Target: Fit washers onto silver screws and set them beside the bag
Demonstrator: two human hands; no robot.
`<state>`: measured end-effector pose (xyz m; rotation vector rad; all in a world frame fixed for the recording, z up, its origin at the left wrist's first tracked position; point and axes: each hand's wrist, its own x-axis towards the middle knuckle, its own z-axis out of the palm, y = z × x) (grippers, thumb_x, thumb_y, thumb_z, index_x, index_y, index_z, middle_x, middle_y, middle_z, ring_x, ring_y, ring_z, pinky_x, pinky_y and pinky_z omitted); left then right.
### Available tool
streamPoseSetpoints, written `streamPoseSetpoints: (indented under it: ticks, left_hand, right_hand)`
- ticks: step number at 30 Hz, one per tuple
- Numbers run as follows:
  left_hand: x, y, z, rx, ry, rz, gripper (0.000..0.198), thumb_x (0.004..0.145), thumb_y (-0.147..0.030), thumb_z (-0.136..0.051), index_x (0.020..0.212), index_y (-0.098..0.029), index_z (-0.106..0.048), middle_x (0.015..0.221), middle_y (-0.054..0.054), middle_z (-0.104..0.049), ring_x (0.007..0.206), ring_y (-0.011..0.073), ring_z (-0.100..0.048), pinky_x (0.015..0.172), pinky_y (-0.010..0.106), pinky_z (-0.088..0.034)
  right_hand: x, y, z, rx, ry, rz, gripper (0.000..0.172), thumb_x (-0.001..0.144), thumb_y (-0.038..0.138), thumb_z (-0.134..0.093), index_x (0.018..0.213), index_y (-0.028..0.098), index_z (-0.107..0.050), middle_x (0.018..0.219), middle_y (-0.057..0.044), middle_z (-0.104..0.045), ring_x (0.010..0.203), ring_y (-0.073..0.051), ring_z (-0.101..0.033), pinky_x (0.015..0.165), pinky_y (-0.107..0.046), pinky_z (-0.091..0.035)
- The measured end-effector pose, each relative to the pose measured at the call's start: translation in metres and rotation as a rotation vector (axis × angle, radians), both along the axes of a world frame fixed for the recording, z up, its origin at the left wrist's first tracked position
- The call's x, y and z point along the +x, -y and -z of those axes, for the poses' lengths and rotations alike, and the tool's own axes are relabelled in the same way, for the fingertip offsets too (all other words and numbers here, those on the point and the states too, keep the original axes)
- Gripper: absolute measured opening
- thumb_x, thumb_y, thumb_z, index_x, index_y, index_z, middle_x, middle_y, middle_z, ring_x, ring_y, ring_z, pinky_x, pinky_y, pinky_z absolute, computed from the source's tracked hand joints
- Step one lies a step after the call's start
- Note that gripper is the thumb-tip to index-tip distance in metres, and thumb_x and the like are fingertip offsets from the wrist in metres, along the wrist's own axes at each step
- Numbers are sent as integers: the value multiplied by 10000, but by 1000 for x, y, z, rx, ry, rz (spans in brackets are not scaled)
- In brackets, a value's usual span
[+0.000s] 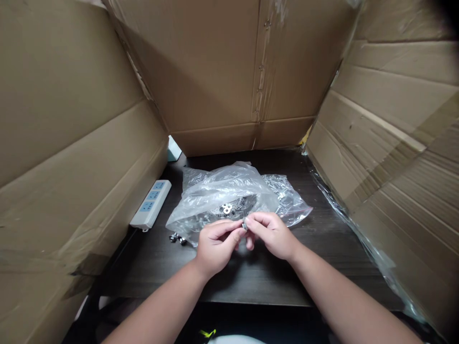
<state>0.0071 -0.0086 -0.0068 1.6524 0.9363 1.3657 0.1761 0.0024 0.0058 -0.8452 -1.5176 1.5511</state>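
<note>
My left hand [219, 242] and my right hand [270, 234] meet over the front of the table, thumbs and fingertips closed on one small grey metal part [244, 224]. Fingers cover most of that part, so its exact kind does not show. Just behind my hands lies an open clear plastic bag [215, 191]. Inside its mouth is a flat silvery metal piece with holes [227, 208], among small dark pieces. Left of my left hand, a few small shiny metal fittings [177, 238] rest on the dark wood.
A white power strip [152, 204] with blue socket faces lies at the left. Another clear bag [287, 196] with a red seal line sits at the right. Cardboard walls [215, 71] enclose the dark table [322, 267] at the back and both sides.
</note>
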Motion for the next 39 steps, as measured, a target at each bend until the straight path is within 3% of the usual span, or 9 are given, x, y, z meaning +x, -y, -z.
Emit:
streamPoseSetpoints:
  ticks: [7,16,19,25,31,35,39]
  left_hand:
    - [-3,-2,1,380,-233,9,341,758,-78,-629,1061,-218,-703,745,58,-714,646,161,-645,626,280,-525]
    - [-3,-5,2,618,-314,6,332,745,-50,-621,1046,-186,-658,712,27,-665,619,125,-607,613,254,-502]
    - [-1,-5,1,594,-288,0,325,735,-39,-631,1027,-176,-667,702,23,-661,612,121,-611,604,245,-506]
    - [2,-3,2,457,-199,-49,291,727,-32,-645,966,-189,-701,701,29,-688,594,124,-626,558,228,-517]
    - [7,-3,-2,383,-199,-92,183,727,-68,-658,872,-165,-713,678,33,-690,575,126,-637,522,212,-524]
    - [-11,7,-6,417,-220,-245,161,723,-79,-663,854,-158,-710,696,30,-690,562,116,-637,499,191,-518]
    - [-68,25,-2,541,-373,-562,235,677,-70,-700,888,-171,-723,779,33,-715,612,126,-654,550,202,-531]
  right_hand:
    - [-6,1,2,-93,64,35,428,911,468,-445,626,154,-501,476,54,-466,344,-56,-428,366,-174,-314]
    - [-12,1,8,-324,-15,15,420,884,429,-438,556,168,-435,453,71,-406,262,-36,-334,275,-168,-214]
    - [-11,2,7,-256,33,33,422,900,431,-407,567,174,-439,459,65,-406,280,-46,-346,290,-179,-227]
    - [-11,4,6,134,248,168,439,920,395,-402,534,189,-411,418,43,-414,384,-80,-404,420,-211,-331]
    - [-7,1,5,56,213,146,465,926,474,-398,570,179,-450,435,43,-432,373,-84,-427,415,-211,-333]
    - [3,-4,3,-62,75,243,494,887,584,-422,656,158,-521,516,29,-488,374,-87,-479,398,-208,-360]
    - [7,-4,3,-54,36,295,505,871,599,-448,665,147,-540,555,15,-506,396,-91,-508,398,-207,-375]
